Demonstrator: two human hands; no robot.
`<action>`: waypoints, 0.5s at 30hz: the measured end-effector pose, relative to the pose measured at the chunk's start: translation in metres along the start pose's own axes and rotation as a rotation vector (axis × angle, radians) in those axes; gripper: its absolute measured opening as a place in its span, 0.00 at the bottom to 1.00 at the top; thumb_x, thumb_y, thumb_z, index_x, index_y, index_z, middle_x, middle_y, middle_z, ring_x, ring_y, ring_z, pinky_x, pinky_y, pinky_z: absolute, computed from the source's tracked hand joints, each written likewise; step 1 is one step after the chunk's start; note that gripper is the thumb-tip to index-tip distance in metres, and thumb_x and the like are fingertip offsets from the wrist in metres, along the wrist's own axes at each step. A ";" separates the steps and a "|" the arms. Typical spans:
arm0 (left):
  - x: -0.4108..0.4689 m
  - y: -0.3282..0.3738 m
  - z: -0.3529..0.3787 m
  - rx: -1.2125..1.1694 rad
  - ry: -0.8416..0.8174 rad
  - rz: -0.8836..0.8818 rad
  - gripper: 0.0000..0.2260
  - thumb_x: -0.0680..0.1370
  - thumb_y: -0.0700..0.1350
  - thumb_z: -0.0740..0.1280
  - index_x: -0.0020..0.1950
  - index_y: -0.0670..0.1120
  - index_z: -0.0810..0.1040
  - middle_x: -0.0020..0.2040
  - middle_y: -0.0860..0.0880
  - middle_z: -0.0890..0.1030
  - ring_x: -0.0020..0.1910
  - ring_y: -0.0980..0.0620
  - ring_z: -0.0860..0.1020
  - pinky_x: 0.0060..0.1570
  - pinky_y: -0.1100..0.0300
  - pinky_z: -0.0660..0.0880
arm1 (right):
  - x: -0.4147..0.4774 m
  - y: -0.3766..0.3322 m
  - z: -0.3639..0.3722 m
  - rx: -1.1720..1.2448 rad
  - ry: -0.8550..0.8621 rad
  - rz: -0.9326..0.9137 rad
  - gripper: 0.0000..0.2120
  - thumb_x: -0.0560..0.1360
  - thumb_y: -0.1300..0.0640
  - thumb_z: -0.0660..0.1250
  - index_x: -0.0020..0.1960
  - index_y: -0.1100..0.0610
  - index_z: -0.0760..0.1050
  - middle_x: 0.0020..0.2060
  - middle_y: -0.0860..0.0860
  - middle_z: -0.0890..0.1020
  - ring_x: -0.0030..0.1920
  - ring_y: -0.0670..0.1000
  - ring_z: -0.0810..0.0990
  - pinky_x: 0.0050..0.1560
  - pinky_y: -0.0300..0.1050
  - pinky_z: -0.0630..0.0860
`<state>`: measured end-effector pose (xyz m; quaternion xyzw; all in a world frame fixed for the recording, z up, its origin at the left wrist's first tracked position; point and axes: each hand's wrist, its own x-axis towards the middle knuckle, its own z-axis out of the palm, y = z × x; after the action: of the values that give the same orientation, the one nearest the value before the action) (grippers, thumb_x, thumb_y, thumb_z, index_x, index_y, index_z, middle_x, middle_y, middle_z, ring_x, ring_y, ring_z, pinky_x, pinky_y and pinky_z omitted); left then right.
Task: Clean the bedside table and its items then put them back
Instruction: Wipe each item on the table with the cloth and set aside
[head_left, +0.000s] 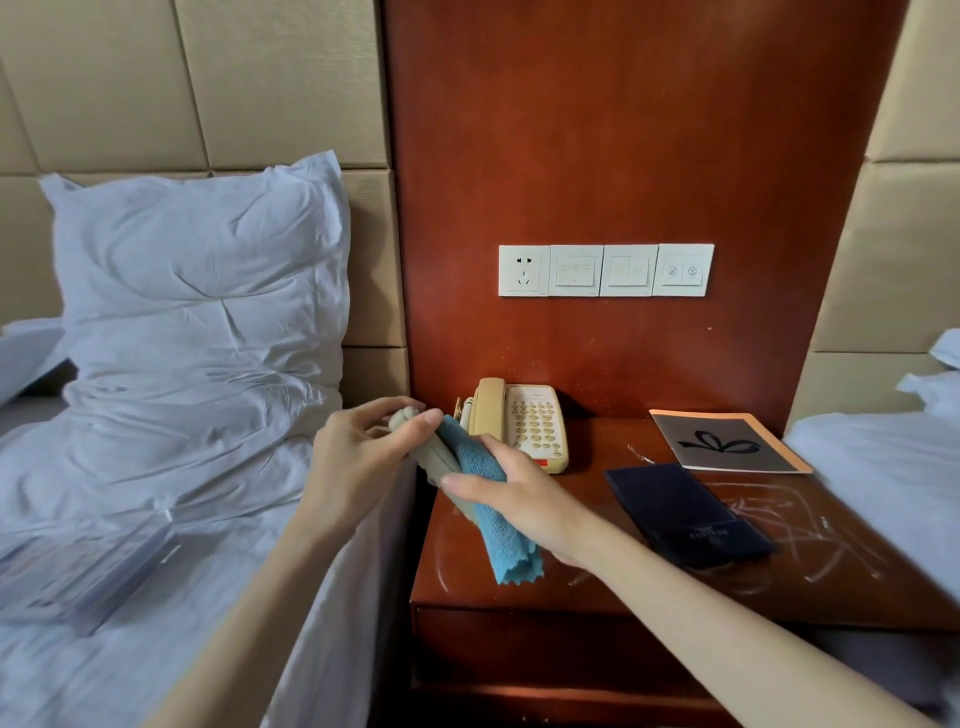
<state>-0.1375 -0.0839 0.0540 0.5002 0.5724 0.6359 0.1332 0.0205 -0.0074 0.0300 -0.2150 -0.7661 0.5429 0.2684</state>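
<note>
A bed (171, 467) with a white pillow (202, 280) lies to the left of the red-brown wooden surface (649, 561), whose top shows pale scratch marks and carries a cream telephone (524, 423) at the back left, a grey booklet (727, 441) at the back right and a dark blue folder (685, 514) in front of the booklet. Over the surface's left edge, the left hand (358, 457) pinches the top end of a beige remote-like object (431, 447) between thumb and fingers. The right hand (519, 499) is closed around a blue cloth (498, 514) pressed against that object, the cloth's loose end hanging down toward the surface.
</note>
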 end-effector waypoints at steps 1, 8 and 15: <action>0.001 0.002 -0.002 -0.033 0.007 0.009 0.11 0.65 0.56 0.77 0.41 0.51 0.85 0.40 0.47 0.85 0.42 0.52 0.82 0.49 0.47 0.80 | -0.001 0.002 -0.002 0.024 -0.017 0.021 0.20 0.74 0.48 0.68 0.64 0.50 0.71 0.57 0.52 0.80 0.55 0.49 0.81 0.59 0.48 0.77; -0.001 0.016 -0.006 -0.267 0.002 0.131 0.09 0.69 0.52 0.73 0.45 0.48 0.85 0.44 0.51 0.84 0.46 0.58 0.80 0.46 0.70 0.74 | -0.012 0.012 -0.020 0.704 -0.384 0.168 0.19 0.79 0.45 0.58 0.60 0.59 0.73 0.42 0.58 0.80 0.32 0.49 0.79 0.30 0.38 0.75; -0.006 0.014 0.002 -0.102 0.078 0.267 0.16 0.69 0.50 0.74 0.52 0.43 0.81 0.47 0.48 0.83 0.47 0.55 0.80 0.49 0.62 0.75 | -0.005 0.001 -0.016 0.950 0.051 0.306 0.21 0.73 0.51 0.68 0.61 0.62 0.75 0.41 0.62 0.80 0.32 0.55 0.80 0.27 0.41 0.78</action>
<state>-0.1272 -0.0918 0.0627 0.5395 0.4723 0.6952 0.0503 0.0345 0.0008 0.0328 -0.1919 -0.3871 0.8596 0.2726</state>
